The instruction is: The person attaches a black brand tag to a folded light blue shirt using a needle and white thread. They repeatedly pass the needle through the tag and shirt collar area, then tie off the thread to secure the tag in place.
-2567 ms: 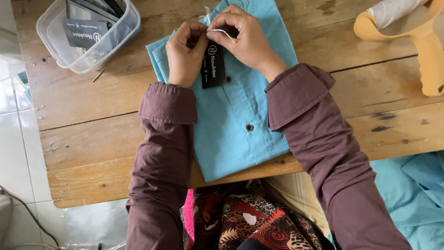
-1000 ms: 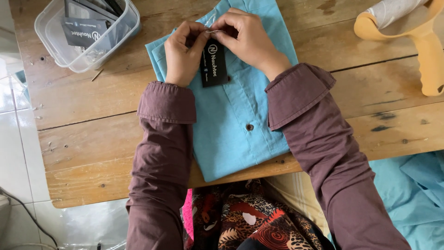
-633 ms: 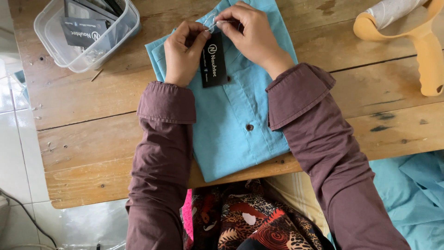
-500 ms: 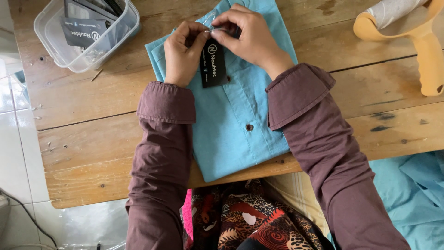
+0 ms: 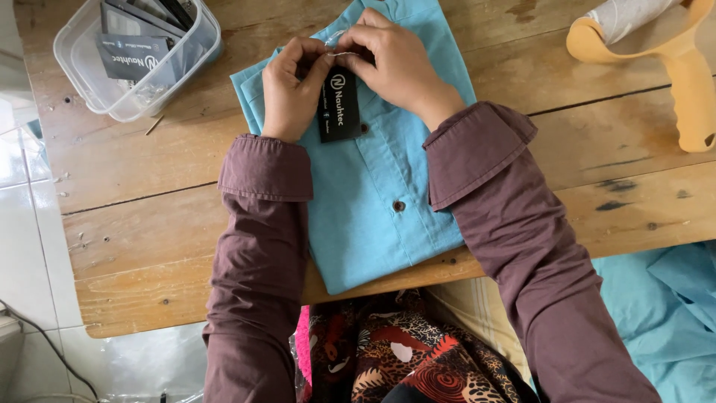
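A black rectangular hang tag (image 5: 338, 104) lies upright on the upper front of a folded light-blue shirt (image 5: 373, 194), just below the collar, in the middle of the wooden surface (image 5: 134, 194). Both hands meet at the tag's top edge. The left hand (image 5: 292, 89) is curled, its fingertips pinched together on a thin pale string or fastener at the head of the tag; the right hand (image 5: 395, 63) is likewise closed, thumb and fingers nipping the same thin strand from the other side. Whether the strand is thread or plastic cannot be told.

The shirt is smooth woven cloth with a buttoned placket and one dark button (image 5: 399, 205); its lower hem hangs slightly over the near edge of the surface. Bare wood lies open to the left of the shirt and to its right.

At the far left corner stands a clear plastic tub (image 5: 195, 46) holding more black tags (image 5: 127, 56), well apart from the hands. At the far right rests a yellow-orange plastic tool (image 5: 690, 82) with a wide handle.

The planks are worn, scratched and stained, with dark seams. Beyond the left edge is pale tiled floor (image 5: 30, 224); lower right, more blue fabric (image 5: 664, 313) is heaped.
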